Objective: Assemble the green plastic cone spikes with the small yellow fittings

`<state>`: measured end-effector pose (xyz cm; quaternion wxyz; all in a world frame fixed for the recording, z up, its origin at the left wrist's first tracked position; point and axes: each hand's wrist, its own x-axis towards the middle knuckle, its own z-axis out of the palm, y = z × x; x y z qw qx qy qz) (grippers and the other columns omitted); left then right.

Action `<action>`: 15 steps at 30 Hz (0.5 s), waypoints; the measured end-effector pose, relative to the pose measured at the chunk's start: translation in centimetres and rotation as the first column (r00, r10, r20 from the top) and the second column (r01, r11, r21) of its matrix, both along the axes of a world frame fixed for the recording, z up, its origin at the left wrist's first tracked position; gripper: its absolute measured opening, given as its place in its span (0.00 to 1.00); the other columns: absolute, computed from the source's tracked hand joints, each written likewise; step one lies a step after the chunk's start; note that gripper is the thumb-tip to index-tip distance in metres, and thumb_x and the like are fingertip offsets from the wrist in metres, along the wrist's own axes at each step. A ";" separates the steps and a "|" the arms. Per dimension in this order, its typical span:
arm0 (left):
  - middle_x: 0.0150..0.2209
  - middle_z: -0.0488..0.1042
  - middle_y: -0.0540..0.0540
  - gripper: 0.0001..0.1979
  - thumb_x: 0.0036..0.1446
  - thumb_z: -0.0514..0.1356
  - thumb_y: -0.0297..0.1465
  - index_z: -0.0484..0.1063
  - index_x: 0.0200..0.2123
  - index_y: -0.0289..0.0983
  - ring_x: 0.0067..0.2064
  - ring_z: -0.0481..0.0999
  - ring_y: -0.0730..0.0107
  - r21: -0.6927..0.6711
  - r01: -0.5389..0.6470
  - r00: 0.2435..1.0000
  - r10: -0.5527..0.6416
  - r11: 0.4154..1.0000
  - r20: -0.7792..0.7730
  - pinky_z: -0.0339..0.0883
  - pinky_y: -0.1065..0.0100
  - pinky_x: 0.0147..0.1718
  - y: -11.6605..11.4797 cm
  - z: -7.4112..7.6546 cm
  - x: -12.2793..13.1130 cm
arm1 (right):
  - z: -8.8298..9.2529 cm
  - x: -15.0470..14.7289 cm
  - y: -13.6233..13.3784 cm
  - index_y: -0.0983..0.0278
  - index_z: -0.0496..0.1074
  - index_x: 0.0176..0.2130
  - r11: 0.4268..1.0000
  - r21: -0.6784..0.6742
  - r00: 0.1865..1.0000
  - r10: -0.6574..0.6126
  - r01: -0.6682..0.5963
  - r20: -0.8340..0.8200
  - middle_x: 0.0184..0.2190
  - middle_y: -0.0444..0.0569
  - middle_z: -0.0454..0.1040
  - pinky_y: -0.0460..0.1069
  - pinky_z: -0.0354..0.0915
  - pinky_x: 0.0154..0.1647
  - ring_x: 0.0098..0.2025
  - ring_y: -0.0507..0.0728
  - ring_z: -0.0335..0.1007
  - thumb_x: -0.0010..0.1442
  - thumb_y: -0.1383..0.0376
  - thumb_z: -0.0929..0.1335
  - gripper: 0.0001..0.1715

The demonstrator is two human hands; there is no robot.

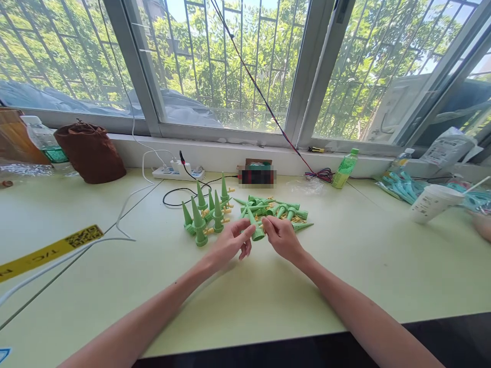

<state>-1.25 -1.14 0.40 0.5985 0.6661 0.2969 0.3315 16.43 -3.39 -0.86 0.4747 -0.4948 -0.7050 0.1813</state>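
My left hand (232, 238) is closed around a green plastic watering spike (258, 233), its wide end tilted toward me. Close against the spike's right side, my right hand (282, 236) is closed in a pinch. What its fingertips hold is mostly hidden, with only a speck of yellow at the tips. Behind both hands lies a loose pile of green spikes (282, 209) mixed with small yellow valves. To the left stand several upright green spikes (199, 225), with yellow valves (209, 231) sticking out of their sides.
A white power strip (178, 173) with cables and a small box (256, 174) stand by the window. A green bottle (344, 168), a white cup (436, 202) and teal strips (402, 186) are on the right. Left are a brown pouch (91, 152) and yellow tape (49, 253). Someone's hand (482, 225) shows at the right edge.
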 end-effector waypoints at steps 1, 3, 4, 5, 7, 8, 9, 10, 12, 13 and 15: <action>0.17 0.67 0.52 0.18 0.57 0.58 0.47 0.66 0.34 0.36 0.16 0.64 0.77 0.030 -0.010 1.000 0.010 0.999 -0.009 0.58 0.73 0.16 0.0 0.1 0.0 | 0.0 0.0 0.0 0.62 0.57 0.22 1.000 -0.005 1.000 0.004 -0.004 0.001 0.16 0.40 0.56 0.46 0.51 0.23 0.20 0.49 0.50 0.68 0.53 0.57 0.26; 0.17 0.66 0.53 0.17 0.56 0.60 0.45 0.67 0.34 0.36 0.17 0.65 0.76 0.080 -0.023 0.999 0.025 0.997 -0.024 0.58 0.74 0.16 0.1 0.1 -0.1 | 0.0 -0.1 0.0 0.62 0.58 0.22 1.000 -0.006 1.000 0.013 -0.013 0.001 0.17 0.40 0.58 0.46 0.52 0.23 0.20 0.49 0.52 0.67 0.52 0.57 0.26; 0.17 0.65 0.54 0.16 0.56 0.61 0.45 0.67 0.34 0.36 0.18 0.65 0.76 0.097 -0.031 0.999 0.034 0.995 -0.034 0.58 0.74 0.16 0.1 0.0 -0.1 | 0.0 -0.1 0.0 0.62 0.58 0.22 1.000 -0.004 1.000 0.016 -0.016 0.001 0.17 0.41 0.58 0.46 0.52 0.23 0.20 0.49 0.52 0.67 0.52 0.57 0.26; 0.16 0.65 0.54 0.16 0.55 0.61 0.44 0.68 0.34 0.37 0.18 0.65 0.76 0.113 -0.039 0.998 0.045 0.993 -0.044 0.58 0.74 0.16 0.1 0.0 -0.1 | 0.0 -0.1 0.0 0.62 0.58 0.22 1.000 -0.003 1.000 0.018 -0.018 0.002 0.17 0.41 0.59 0.46 0.52 0.24 0.20 0.49 0.53 0.67 0.52 0.57 0.26; 0.17 0.64 0.54 0.15 0.55 0.61 0.43 0.70 0.35 0.37 0.17 0.64 0.76 0.153 -0.068 0.995 0.078 0.986 -0.066 0.57 0.74 0.15 0.2 -0.3 0.0 | 0.0 -0.1 0.1 0.62 0.57 0.21 1.000 -0.007 1.000 0.014 -0.014 0.002 0.17 0.41 0.59 0.46 0.52 0.24 0.20 0.50 0.53 0.67 0.53 0.57 0.27; 0.18 0.65 0.54 0.14 0.55 0.62 0.43 0.71 0.34 0.37 0.17 0.64 0.77 0.183 -0.085 0.992 0.101 0.979 -0.076 0.57 0.74 0.15 0.2 -0.4 0.0 | 0.0 -0.1 0.1 0.62 0.56 0.20 1.000 -0.013 1.000 0.015 -0.015 0.001 0.16 0.42 0.59 0.47 0.52 0.23 0.19 0.50 0.53 0.67 0.53 0.57 0.27; 0.20 0.66 0.53 0.13 0.55 0.62 0.42 0.71 0.33 0.37 0.18 0.64 0.78 0.221 -0.104 0.989 0.124 0.970 -0.078 0.58 0.74 0.16 0.2 -0.5 0.1 | 0.0 -0.1 0.2 0.62 0.56 0.20 1.000 -0.018 1.000 0.017 -0.017 -0.001 0.16 0.42 0.59 0.47 0.52 0.23 0.19 0.50 0.53 0.67 0.53 0.57 0.27; 0.23 0.67 0.51 0.13 0.55 0.62 0.42 0.71 0.31 0.37 0.19 0.65 0.79 0.266 -0.123 0.986 0.147 0.956 -0.074 0.59 0.74 0.16 0.2 -0.6 0.1 | 0.0 -0.2 0.2 0.62 0.56 0.20 1.000 -0.021 1.000 0.019 -0.019 -0.003 0.16 0.42 0.59 0.47 0.52 0.23 0.19 0.50 0.54 0.67 0.53 0.57 0.27; 0.31 0.68 0.48 0.13 0.56 0.61 0.41 0.71 0.30 0.36 0.20 0.67 0.80 0.350 -0.148 0.981 0.182 0.925 -0.064 0.61 0.73 0.18 0.2 -0.7 0.1 | -0.1 -0.2 0.2 0.62 0.57 0.20 1.000 -0.017 1.000 0.019 -0.019 -0.011 0.16 0.42 0.60 0.46 0.52 0.24 0.19 0.50 0.55 0.67 0.54 0.57 0.27; 0.35 0.69 0.47 0.13 0.57 0.60 0.41 0.72 0.30 0.36 0.21 0.67 0.80 0.379 -0.157 0.979 0.194 0.912 -0.061 0.62 0.73 0.18 0.1 -0.7 0.2 | -0.1 -0.3 0.2 0.62 0.57 0.20 1.000 -0.014 1.000 0.015 -0.015 -0.015 0.16 0.42 0.60 0.46 0.52 0.24 0.19 0.50 0.55 0.67 0.54 0.57 0.27; 0.39 0.69 0.46 0.13 0.58 0.59 0.41 0.73 0.34 0.37 0.21 0.68 0.81 0.396 -0.183 0.974 0.221 0.900 -0.051 0.63 0.72 0.19 0.0 -0.7 0.2 | -0.1 -0.4 0.2 0.63 0.59 0.21 1.000 -0.010 1.000 -0.001 0.001 -0.026 0.17 0.42 0.61 0.46 0.52 0.24 0.20 0.50 0.55 0.67 0.54 0.58 0.26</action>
